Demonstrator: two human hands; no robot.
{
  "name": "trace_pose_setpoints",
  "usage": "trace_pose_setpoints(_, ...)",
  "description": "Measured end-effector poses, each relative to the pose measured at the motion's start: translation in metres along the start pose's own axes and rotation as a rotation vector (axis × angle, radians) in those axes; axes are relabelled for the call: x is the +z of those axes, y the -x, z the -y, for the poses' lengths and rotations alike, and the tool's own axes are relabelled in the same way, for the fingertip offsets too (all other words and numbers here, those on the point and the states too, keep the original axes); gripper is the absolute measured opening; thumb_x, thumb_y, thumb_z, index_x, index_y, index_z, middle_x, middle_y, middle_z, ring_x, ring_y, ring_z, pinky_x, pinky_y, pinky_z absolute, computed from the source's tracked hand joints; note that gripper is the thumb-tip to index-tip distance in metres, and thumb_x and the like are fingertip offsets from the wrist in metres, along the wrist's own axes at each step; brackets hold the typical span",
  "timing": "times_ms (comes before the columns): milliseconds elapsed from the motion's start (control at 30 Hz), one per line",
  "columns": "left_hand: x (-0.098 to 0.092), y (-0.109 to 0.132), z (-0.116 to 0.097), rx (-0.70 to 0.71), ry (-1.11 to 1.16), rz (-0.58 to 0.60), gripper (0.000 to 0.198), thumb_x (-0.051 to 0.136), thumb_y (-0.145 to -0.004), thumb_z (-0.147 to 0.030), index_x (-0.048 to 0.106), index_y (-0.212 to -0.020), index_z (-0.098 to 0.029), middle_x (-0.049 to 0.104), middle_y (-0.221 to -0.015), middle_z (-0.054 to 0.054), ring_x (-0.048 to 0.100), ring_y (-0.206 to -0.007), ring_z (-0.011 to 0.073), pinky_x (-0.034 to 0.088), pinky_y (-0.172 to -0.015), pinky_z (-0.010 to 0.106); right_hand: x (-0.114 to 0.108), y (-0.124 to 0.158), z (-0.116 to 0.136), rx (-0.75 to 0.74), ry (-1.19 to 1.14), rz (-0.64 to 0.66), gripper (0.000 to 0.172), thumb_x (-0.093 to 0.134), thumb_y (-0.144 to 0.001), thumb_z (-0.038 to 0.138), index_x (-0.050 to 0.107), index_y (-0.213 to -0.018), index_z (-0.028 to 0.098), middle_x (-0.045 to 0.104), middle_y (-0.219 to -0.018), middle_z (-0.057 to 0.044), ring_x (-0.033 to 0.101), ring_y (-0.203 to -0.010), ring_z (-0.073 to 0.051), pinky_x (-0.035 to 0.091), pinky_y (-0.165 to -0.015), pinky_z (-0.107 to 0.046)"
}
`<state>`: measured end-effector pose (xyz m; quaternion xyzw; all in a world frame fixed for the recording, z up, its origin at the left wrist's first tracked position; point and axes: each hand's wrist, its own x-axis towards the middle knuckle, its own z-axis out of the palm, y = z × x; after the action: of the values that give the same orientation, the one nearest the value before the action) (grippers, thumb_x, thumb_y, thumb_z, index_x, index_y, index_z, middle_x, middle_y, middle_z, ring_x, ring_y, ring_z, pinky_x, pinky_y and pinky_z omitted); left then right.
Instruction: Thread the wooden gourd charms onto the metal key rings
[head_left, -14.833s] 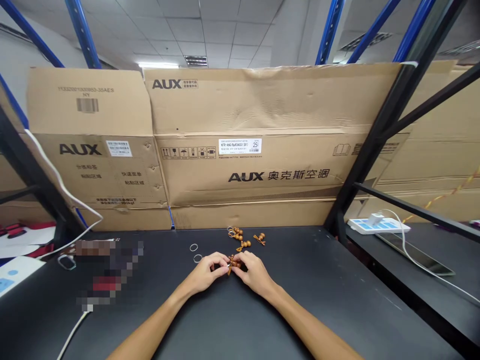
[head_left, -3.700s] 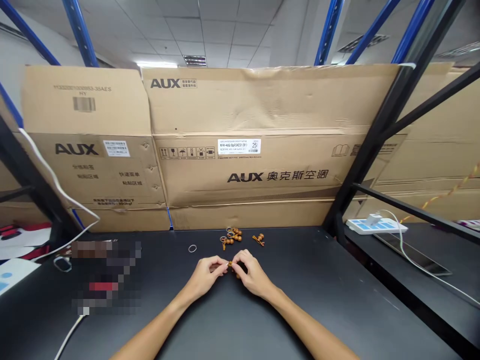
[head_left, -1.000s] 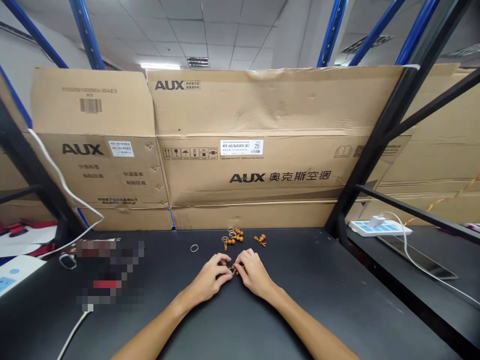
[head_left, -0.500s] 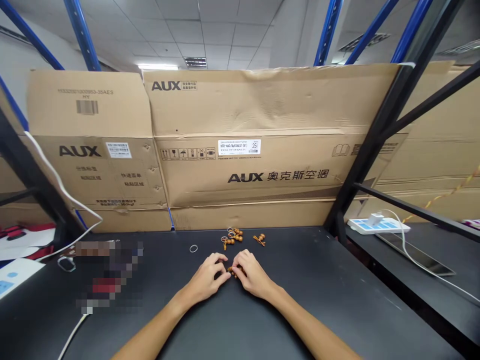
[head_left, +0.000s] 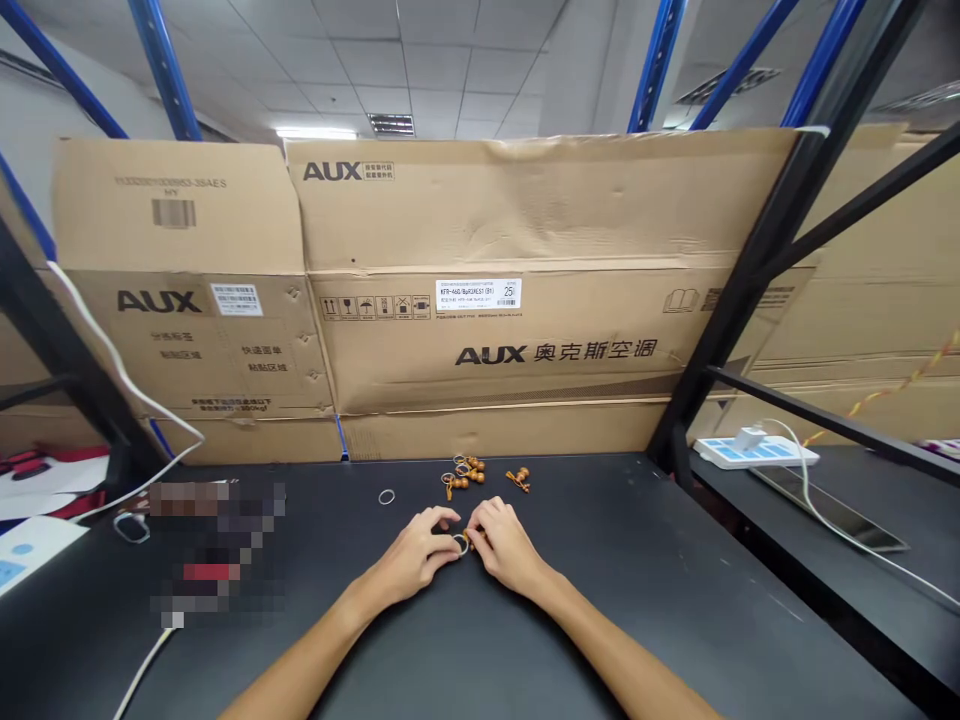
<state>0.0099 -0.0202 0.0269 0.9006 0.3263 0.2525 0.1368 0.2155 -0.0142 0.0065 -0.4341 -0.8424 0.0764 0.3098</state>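
Low over the black table (head_left: 420, 650), my two hands face each other. My left hand (head_left: 416, 548) has its thumb and fingertips at a small metal key ring (head_left: 460, 545), pinching its edge. In the curled fingers of my right hand (head_left: 504, 545) is a brown wooden gourd pendant (head_left: 472, 538) with an orange cord, mostly covered by the fingers. The ring lies right against the cord end; whether they are linked I cannot tell. Beyond the hands, a cluster of gourd pendants with rings (head_left: 463, 475) lies near a single gourd pendant (head_left: 520, 480). A loose key ring (head_left: 386, 497) rests to the left.
Cardboard boxes (head_left: 495, 230) form a wall behind the table. A blurred patch (head_left: 214, 550) and a white cable (head_left: 146, 665) are at the left. Black rack posts (head_left: 720, 330) rise on the right, beside a white power strip (head_left: 754, 452) and a dark flat device (head_left: 832, 508).
The metal ring now shows between my hands, at my left thumb, where only the pendant was visible before. Both hands have stayed almost in place.
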Motion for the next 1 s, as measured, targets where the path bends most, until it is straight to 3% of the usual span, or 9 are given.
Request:
trace_pose_setpoints(233,-0.005,0.001,-0.006,-0.017,0.008,0.031,0.019,0.05,-0.092,-0.025,0.067,-0.085,-0.022,0.053,-0.12,0.006,0.051,-0.109,0.0214,0.041,-0.096,0.038,-0.003,-0.001,0.0,-0.037,-0.025,0.017,0.014,0.044,-0.092,0.018,0.051,-0.08,0.019,0.058,-0.085,-0.004,0.047,-0.085,-0.019,0.037,-0.074,-0.033)
trace_pose_setpoints(433,-0.001,0.002,-0.006,-0.107,-0.011,-0.046,0.018,0.054,-0.09,-0.029,0.063,-0.078,-0.019,0.055,-0.117,0.008,0.051,-0.107,0.0226,0.041,-0.095,0.041,-0.003,0.0,0.003,-0.088,-0.102,-0.002,0.012,0.043,-0.092,0.018,0.049,-0.082,0.02,0.057,-0.085,-0.004,0.048,-0.084,-0.019,0.039,-0.074,-0.032)
trace_pose_setpoints(567,0.0,0.002,-0.002,-0.052,-0.009,-0.041,0.02,0.045,-0.094,-0.024,0.064,-0.088,-0.02,0.055,-0.117,0.007,0.052,-0.103,0.0207,0.041,-0.094,0.039,-0.003,0.0,0.004,-0.087,-0.084,-0.014,0.012,0.043,-0.092,0.018,0.05,-0.082,0.02,0.058,-0.085,-0.005,0.049,-0.084,-0.019,0.039,-0.074,-0.032)
trace_pose_setpoints(1000,0.005,0.001,0.006,-0.01,-0.025,-0.034,0.021,0.05,-0.093,-0.027,0.07,-0.089,-0.024,0.055,-0.116,0.006,0.052,-0.101,0.0205,0.043,-0.09,0.036,0.0,0.0,-0.002,-0.02,0.007,-0.017,0.014,0.044,-0.093,0.018,0.05,-0.081,0.02,0.058,-0.086,-0.005,0.048,-0.085,-0.02,0.037,-0.074,-0.033)
